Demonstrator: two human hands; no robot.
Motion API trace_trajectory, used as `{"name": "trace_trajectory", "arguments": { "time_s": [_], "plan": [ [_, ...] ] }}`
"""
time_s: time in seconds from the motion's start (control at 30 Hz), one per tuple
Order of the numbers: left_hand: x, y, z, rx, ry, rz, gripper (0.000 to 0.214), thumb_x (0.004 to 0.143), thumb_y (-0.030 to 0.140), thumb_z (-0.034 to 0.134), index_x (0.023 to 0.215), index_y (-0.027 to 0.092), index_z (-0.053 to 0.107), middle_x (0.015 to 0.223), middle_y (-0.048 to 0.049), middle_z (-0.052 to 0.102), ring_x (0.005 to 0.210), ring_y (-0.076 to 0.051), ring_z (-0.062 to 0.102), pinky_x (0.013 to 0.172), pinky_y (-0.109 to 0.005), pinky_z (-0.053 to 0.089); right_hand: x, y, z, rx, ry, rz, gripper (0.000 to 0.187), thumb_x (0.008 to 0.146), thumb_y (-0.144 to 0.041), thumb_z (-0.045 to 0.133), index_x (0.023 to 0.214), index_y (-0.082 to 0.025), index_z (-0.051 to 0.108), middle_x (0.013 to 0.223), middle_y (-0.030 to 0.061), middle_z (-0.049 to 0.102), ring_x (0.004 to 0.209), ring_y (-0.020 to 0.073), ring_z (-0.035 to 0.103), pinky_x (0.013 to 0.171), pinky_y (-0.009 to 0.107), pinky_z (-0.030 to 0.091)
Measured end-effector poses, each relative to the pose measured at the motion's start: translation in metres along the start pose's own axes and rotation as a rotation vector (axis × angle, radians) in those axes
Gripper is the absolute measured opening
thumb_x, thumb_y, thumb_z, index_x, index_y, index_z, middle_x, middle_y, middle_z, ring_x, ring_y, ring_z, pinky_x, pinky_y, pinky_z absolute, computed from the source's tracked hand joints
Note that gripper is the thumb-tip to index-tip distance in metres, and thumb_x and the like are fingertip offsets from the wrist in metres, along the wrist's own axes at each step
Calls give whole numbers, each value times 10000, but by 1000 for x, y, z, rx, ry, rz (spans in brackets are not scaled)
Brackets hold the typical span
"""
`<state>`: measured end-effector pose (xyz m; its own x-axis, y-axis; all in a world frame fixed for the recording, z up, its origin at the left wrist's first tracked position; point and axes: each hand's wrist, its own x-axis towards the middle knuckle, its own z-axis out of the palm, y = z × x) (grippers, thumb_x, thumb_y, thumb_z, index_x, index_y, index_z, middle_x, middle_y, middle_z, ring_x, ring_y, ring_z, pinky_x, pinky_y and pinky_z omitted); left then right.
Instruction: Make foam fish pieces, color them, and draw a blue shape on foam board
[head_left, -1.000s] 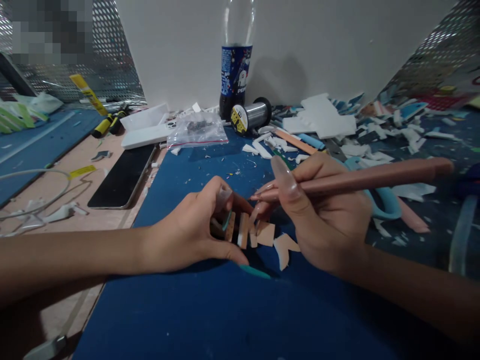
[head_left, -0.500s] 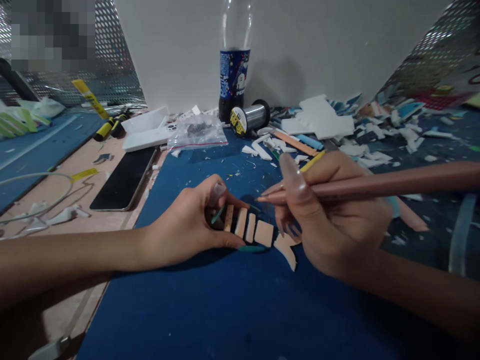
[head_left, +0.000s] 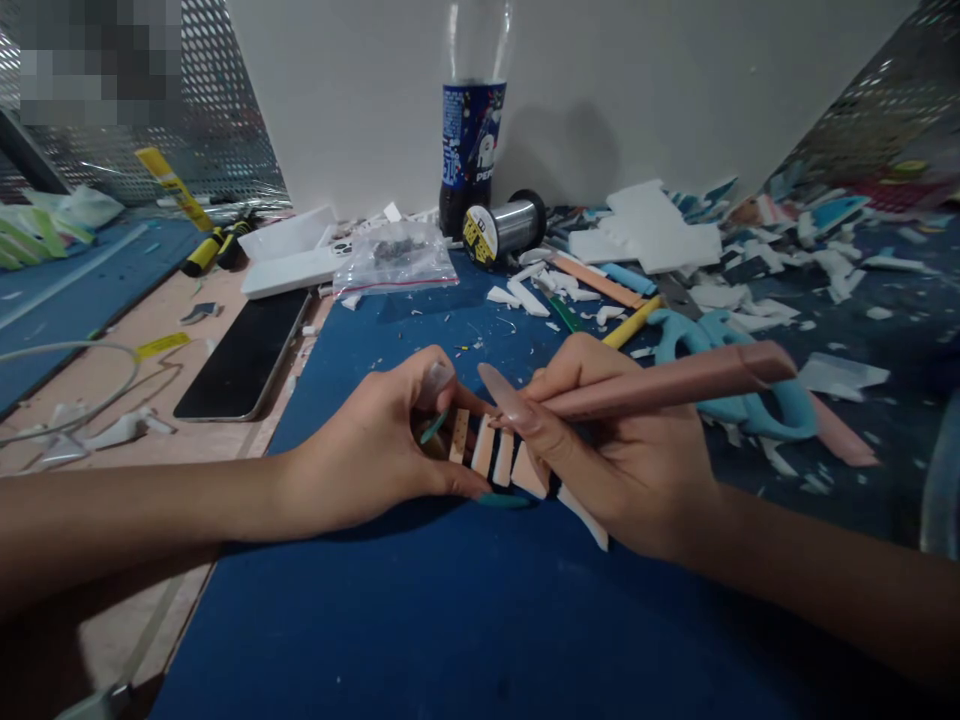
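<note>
My right hand (head_left: 637, 475) grips a pinkish-brown pen (head_left: 675, 383), its tip down at the top end of a narrow peach strip (head_left: 484, 447) with white edges. Thumb and fingers of my left hand (head_left: 375, 430) curl around the left end of the row and steady it. Nearest that hand is a strip with small dots (head_left: 459, 437). Further right come another strip (head_left: 503, 458), a squarish piece (head_left: 529, 474) and a tail-shaped piece (head_left: 583, 516), the last partly hidden by my right hand. The row lies on a blue board (head_left: 360, 620).
Light-blue scissors (head_left: 787, 410) lie right of my right hand. Behind are a wire spool (head_left: 510, 230), a cola bottle (head_left: 472, 140), a zip bag (head_left: 397, 260) and white offcuts (head_left: 652, 230). A phone (head_left: 244, 355) and a pale cable (head_left: 67, 347) are on the left.
My right hand has moved left and brought the pen tip down onto the strips, uncovering the scissors. My left hand stays in place. The view has shifted slightly.
</note>
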<state>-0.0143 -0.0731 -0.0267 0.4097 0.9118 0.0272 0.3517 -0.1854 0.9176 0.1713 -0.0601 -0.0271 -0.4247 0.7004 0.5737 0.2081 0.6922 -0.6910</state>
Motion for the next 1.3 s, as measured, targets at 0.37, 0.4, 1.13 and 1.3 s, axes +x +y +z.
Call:
{"name": "trace_trajectory", "arguments": {
  "time_s": [0.37, 0.4, 1.13, 1.3],
  "plan": [
    [1, -1, 1, 19, 21, -20, 488, 576, 288, 820, 780, 192, 388, 703, 59, 508, 615, -99, 521, 533, -223, 447, 1, -1, 0, 4, -6, -2, 255, 855, -181, 548, 622, -190, 445, 630, -29, 460, 504, 70, 488, 449, 228, 389],
    [1, -1, 1, -1, 18, -16, 488, 578, 283, 820, 783, 192, 387, 715, 58, 508, 625, -98, 520, 544, -223, 452, 1, -2, 0, 1, 4, 5, 248, 856, -190, 547, 625, -192, 456, 624, -27, 461, 495, 73, 481, 448, 237, 389],
    [0, 3, 2, -29, 21, -21, 469, 589, 284, 808, 760, 187, 382, 721, 34, 538, 642, -111, 530, 542, -227, 434, 2, -2, 1, 49, -45, 10, 257, 841, -176, 564, 607, -191, 460, 611, -29, 460, 478, 73, 486, 412, 221, 388],
    [0, 2, 1, -67, 6, -9, 450, 613, 249, 795, 759, 190, 374, 724, 42, 535, 629, -95, 514, 549, -223, 440, 1, -3, 0, 65, -31, 1, 248, 841, -153, 557, 615, -189, 462, 606, -31, 454, 472, 70, 485, 426, 229, 391]
  ]
}}
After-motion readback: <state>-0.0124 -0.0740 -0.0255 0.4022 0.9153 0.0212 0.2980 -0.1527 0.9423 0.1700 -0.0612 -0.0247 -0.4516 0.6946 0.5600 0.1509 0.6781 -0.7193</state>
